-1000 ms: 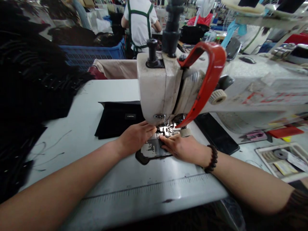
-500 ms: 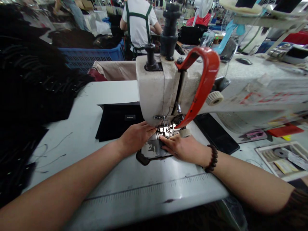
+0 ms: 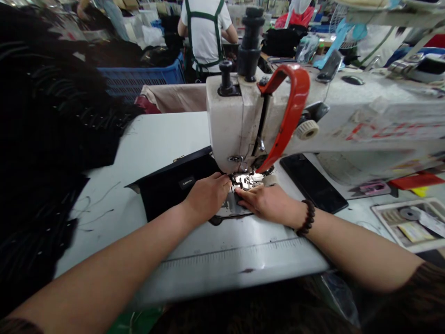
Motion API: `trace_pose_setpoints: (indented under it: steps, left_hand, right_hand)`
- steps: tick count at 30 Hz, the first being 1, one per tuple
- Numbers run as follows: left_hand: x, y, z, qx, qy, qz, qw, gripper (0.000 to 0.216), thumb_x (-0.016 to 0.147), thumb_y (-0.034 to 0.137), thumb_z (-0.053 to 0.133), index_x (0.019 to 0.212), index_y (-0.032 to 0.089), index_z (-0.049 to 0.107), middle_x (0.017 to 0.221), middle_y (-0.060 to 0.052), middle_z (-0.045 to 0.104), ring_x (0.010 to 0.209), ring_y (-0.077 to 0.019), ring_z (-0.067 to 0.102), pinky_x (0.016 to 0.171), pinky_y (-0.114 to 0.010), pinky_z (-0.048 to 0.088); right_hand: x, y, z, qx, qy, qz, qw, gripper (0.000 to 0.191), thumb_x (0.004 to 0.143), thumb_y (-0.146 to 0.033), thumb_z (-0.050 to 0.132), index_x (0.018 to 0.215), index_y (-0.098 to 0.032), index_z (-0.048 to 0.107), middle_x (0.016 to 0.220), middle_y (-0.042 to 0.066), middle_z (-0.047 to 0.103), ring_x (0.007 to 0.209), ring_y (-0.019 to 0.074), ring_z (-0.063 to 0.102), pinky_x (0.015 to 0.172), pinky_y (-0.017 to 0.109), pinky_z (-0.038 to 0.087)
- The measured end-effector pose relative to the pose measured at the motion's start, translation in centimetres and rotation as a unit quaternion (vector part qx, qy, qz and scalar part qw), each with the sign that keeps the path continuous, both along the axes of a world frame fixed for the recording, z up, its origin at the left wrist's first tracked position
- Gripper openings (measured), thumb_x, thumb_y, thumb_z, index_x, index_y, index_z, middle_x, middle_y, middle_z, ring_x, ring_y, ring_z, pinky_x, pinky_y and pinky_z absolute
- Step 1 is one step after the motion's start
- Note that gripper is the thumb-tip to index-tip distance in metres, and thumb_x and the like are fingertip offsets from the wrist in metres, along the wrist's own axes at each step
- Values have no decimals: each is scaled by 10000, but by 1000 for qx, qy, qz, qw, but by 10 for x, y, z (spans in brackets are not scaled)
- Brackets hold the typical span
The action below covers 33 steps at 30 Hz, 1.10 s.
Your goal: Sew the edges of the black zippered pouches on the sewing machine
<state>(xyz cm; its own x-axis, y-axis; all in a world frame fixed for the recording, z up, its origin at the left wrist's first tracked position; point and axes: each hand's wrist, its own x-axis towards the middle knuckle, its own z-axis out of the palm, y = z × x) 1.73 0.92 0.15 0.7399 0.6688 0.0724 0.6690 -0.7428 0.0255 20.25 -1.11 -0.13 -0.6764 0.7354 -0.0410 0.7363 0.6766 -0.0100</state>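
The black piece [image 3: 167, 192] is found on the table [image 3: 167, 130], left of the foot [image 3: 247, 181] of the sewing machine [image 3: 227, 120], its label [image 3: 187, 182] facing up. It is set at a slant, and its right end is hidden behind the left hand [image 3: 208, 195] and the machine head.

The left hand is laid over the near right part of the piece, fingers together and directed at the foot; whether an edge is pinched beneath cannot be told. The right hand [image 3: 269, 202] is placed low at the near side of the foot, index finger extended; whether any material is held there cannot be told.

For sound work, light, even pressure is judged best, with the piece steered by the left hand rather than pulled. The slant should be checked against the foot, since a skewed line could result. The outer left corner appears raised and should be supported so that no drag is caused. Both sets of fingertips are placed very near the foot; clearance from the needle area is advised.
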Motion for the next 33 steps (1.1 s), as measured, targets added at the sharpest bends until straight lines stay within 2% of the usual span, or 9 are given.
trace_pose_setpoints:
  steps: [8, 10, 12, 14, 17, 21, 24, 29, 33]
  left_hand:
    - [-3, 14, 7, -22, 16, -9, 1000, 204, 844, 92, 444, 898, 98, 641, 939, -83, 644, 935, -196, 574, 844, -314, 470]
    - [-18, 24, 15, -37, 16, -3, 999, 226, 862, 181, 457, 950, 118, 656, 984, -87, 647, 948, -193, 581, 877, -323, 454]
    - [-34, 24, 23, -31, 17, 52, 998, 310, 855, 316, 483, 1033, 117, 640, 1068, -121, 621, 992, -232, 569, 897, -370, 442]
    - [-45, 7, 30, -32, 51, 90, 994, 456, 823, 421, 505, 1112, 81, 598, 1176, -189, 552, 1050, -295, 539, 905, -430, 428]
    - [-43, -47, 32, -33, 77, 119, 989, 693, 718, 553, 575, 1225, 86, 508, 1285, -249, 438, 1106, -370, 487, 873, -479, 440]
    - [-27, -115, 24, -28, 62, 81, 994, 876, 561, 580, 695, 1263, 109, 465, 1402, -230, 269, 1129, -412, 454, 847, -487, 470]
    - [-24, -133, 19, -17, 20, 55, 998, 869, 577, 468, 739, 1306, 138, 399, 1425, -216, 222, 1189, -401, 397, 891, -493, 448]
    - [-28, -131, 16, 7, -40, 39, 998, 448, 826, 243, 524, 1249, 108, 462, 1371, -218, 335, 1154, -317, 468, 906, -437, 461]
    - [-26, -134, 15, 9, -47, 23, 999, 518, 764, 296, 611, 1232, 110, 488, 1419, -231, 218, 1269, -420, 249, 948, -549, 377]
  right_hand:
    - [-2, -1, 0, 4, -1, -1, 1000, 310, 921, -344, 371, 1109, -165, 539, 736, 59, 671, 602, 143, 584, 475, 281, 169]
    - [-2, 0, -1, 9, -3, -8, 1000, 319, 915, -354, 381, 1116, -168, 545, 724, 64, 669, 596, 149, 584, 476, 277, 179]
    - [1, 1, 1, 6, 0, -5, 1000, 323, 906, -351, 402, 1128, -166, 547, 738, 71, 670, 612, 155, 589, 484, 270, 209]
    - [6, -1, 10, -16, 9, 17, 1000, 310, 890, -327, 447, 1133, -166, 551, 766, 72, 672, 650, 157, 594, 508, 261, 258]
    - [15, -14, 33, -68, 9, 50, 996, 275, 839, -315, 546, 1073, -180, 594, 796, 60, 661, 695, 159, 594, 555, 253, 316]
    - [18, -49, 54, -116, -14, 71, 991, 281, 755, -334, 650, 994, -188, 633, 808, 47, 621, 696, 161, 574, 589, 264, 354]
    - [15, -82, 42, -89, 32, 108, 990, 329, 763, -356, 633, 1012, -143, 607, 808, 57, 592, 719, 172, 545, 626, 285, 375]
    - [12, -124, -1, 61, 189, 69, 978, 176, 855, -231, 502, 935, -105, 595, 713, 43, 557, 659, 159, 481, 618, 296, 364]
    - [9, -139, -21, 125, 259, 54, 956, 135, 865, -143, 464, 869, -105, 593, 624, 15, 521, 599, 134, 444, 590, 279, 344]
